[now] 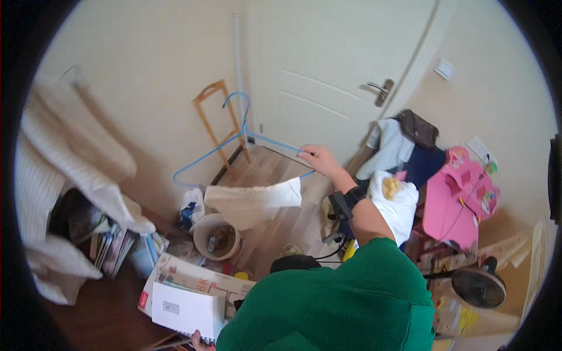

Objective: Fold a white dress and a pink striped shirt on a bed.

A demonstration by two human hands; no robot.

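A blue clothes hanger (210, 151) is held up by its right shoulder, pinched between the thumb and fingers of my right hand (319, 159). Over its lower bar hangs a white cloth (252, 199). At the bottom of the view my left hand (199, 341) is partly visible at the spiral-bound edge of a white pad (189, 309); its grip is mostly hidden. Under the pad lies a large printed sheet or folder (228, 285).
A white bin (215, 237) stands on the floor below the cloth. A wooden frame (210, 94) leans by the wall near the door (316, 105). Pale garments (48, 175) hang at left. A pink children's desk (448, 210) and a fan (478, 287) are at right.
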